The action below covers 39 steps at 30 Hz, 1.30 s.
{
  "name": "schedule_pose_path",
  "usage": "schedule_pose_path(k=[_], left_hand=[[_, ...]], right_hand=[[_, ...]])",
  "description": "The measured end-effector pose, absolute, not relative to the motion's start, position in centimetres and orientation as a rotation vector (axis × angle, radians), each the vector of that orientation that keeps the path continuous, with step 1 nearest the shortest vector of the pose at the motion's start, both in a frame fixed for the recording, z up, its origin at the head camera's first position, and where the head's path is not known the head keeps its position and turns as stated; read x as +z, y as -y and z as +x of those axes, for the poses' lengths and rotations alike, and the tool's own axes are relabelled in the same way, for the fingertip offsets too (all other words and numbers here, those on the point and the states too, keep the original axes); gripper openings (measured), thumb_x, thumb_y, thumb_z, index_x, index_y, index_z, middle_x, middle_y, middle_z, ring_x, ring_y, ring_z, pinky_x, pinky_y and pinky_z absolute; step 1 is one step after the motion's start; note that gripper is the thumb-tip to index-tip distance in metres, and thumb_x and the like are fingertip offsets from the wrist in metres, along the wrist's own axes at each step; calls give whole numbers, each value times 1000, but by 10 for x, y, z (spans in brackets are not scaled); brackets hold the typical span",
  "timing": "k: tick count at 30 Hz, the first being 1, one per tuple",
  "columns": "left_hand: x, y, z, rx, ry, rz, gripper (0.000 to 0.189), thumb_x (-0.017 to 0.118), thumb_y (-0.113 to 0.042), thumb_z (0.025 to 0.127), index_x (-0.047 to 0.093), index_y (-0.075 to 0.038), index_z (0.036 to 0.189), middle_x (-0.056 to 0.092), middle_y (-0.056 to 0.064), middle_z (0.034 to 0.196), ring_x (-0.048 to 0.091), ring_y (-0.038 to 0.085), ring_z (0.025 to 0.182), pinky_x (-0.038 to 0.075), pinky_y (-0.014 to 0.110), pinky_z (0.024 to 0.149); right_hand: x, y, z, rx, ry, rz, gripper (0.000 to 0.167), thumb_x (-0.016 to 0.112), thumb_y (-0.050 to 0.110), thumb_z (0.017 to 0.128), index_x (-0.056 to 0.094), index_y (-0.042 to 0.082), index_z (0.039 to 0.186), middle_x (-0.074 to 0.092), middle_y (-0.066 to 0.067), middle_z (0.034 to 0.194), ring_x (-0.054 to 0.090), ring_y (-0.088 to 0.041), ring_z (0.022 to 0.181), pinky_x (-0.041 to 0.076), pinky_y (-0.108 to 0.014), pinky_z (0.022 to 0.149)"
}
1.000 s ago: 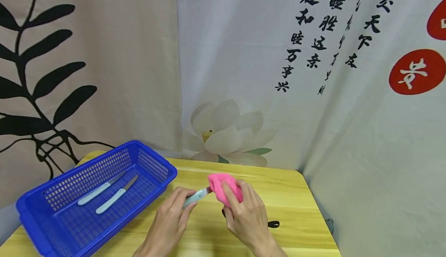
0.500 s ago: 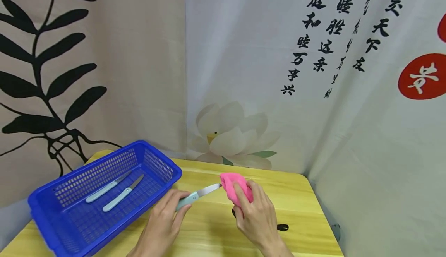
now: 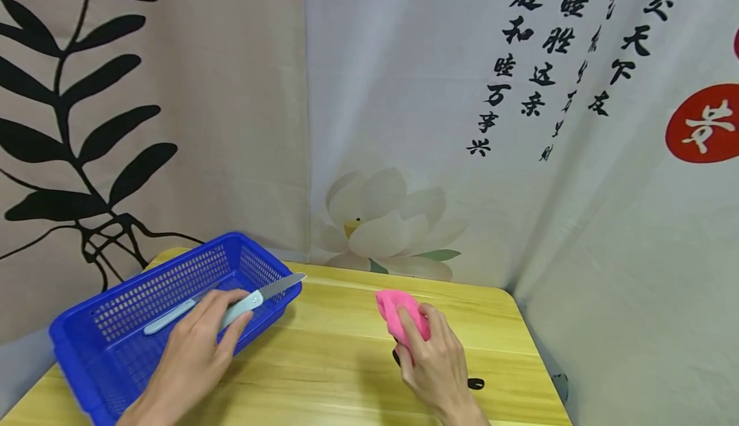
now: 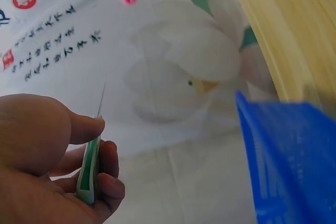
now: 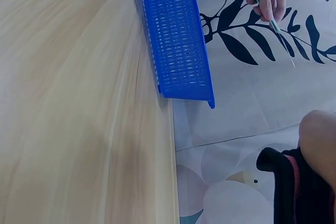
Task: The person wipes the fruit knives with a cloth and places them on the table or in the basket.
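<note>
My left hand (image 3: 199, 333) grips the pale-blue handle of a small knife (image 3: 260, 296), thumb on one side and fingers curled on the other. The blade points up and right, over the near right part of the blue basket (image 3: 173, 391). In the left wrist view the knife (image 4: 89, 169) shows nearly edge-on, with a green inset along its handle. One more knife (image 3: 170, 317) lies in the basket; the other one there is hidden behind my left hand. My right hand (image 3: 435, 355) holds a bunched pink cloth (image 3: 401, 317) above the table, apart from the knife.
A yellow wood-grain table (image 3: 323, 374) carries the basket on its left side. Black strap ends (image 3: 476, 383) stick out beside my right hand. Behind the table hangs a printed curtain (image 3: 392, 92) with a lotus, leaves and writing.
The blade has come out of the pink cloth. My left hand has carried the knife left, over the basket. The right hand with the cloth has shifted slightly right.
</note>
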<state>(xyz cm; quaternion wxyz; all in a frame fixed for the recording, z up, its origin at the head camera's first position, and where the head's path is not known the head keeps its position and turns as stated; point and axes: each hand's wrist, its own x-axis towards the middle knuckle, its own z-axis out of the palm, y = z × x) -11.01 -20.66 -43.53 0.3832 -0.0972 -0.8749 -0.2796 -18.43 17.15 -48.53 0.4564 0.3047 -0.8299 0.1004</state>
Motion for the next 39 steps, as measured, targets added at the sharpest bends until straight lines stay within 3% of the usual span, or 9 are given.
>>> schedule_pose_path(k=[5, 11, 16, 24, 26, 28, 31, 34, 39], left_hand=[[-430, 232, -115, -688, 2308, -218, 31, 86, 3, 95, 75, -5, 124, 74, 5, 105, 54, 4, 81, 47, 24, 62], [-429, 255, -127, -674, 2420, -182, 25, 82, -2, 101, 74, 1, 124, 76, 13, 107, 62, 15, 84, 49, 25, 64], [-430, 272, -141, -690, 2538, -185, 23, 76, -6, 106, 72, 5, 126, 76, 15, 107, 64, 17, 83, 47, 24, 62], [-432, 287, -159, -703, 2719, -170, 25, 64, -11, 114, 70, 10, 128, 76, 16, 102, 67, 22, 83, 51, 36, 65], [-433, 290, -161, -698, 2761, -147, 31, 61, -13, 116, 68, 12, 132, 77, 22, 106, 70, 28, 84, 56, 41, 66], [-434, 292, -162, -676, 2798, -127, 38, 61, -20, 117, 66, 12, 137, 78, 28, 115, 74, 39, 91, 61, 50, 72], [-434, 289, -161, -643, 2817, -117, 53, 64, -32, 117, 62, 13, 146, 70, 39, 139, 72, 58, 118, 61, 70, 91], [-433, 279, -158, -634, 2800, -137, 63, 66, -39, 116, 59, 11, 152, 64, 40, 150, 64, 64, 132, 55, 78, 102], [-426, 251, -152, -640, 2708, -207, 61, 69, -39, 114, 60, 6, 154, 64, 37, 153, 60, 64, 138, 50, 81, 107]], right_hand=[[-488, -176, -183, 257, 2064, 731, 71, 89, 19, 73, 75, 16, 143, 68, -20, 121, 69, -30, 97, 64, -44, 70], [-491, -182, -182, 279, 2090, 720, 67, 85, 19, 75, 76, 15, 141, 67, -20, 120, 68, -29, 97, 64, -45, 70], [-492, -186, -182, 278, 2092, 720, 66, 85, 19, 75, 76, 14, 141, 67, -20, 121, 67, -29, 96, 63, -45, 67], [-493, -192, -180, 270, 2089, 711, 67, 85, 18, 75, 76, 14, 141, 66, -20, 119, 66, -27, 92, 61, -41, 64], [-493, -193, -179, 266, 2100, 706, 66, 84, 19, 75, 76, 14, 141, 66, -20, 119, 66, -26, 92, 62, -41, 64], [-493, -194, -178, 262, 2117, 700, 67, 84, 19, 76, 76, 15, 142, 66, -19, 120, 66, -26, 93, 62, -41, 65], [-494, -196, -177, 244, 2127, 694, 70, 87, 19, 75, 75, 15, 144, 66, -19, 120, 66, -25, 93, 62, -39, 64], [-493, -200, -177, 238, 2133, 690, 70, 87, 19, 75, 75, 16, 143, 66, -18, 119, 65, -24, 91, 60, -37, 63], [-493, -204, -177, 264, 2153, 688, 53, 83, 18, 79, 76, 13, 132, 66, -15, 117, 62, -21, 88, 58, -35, 61]])
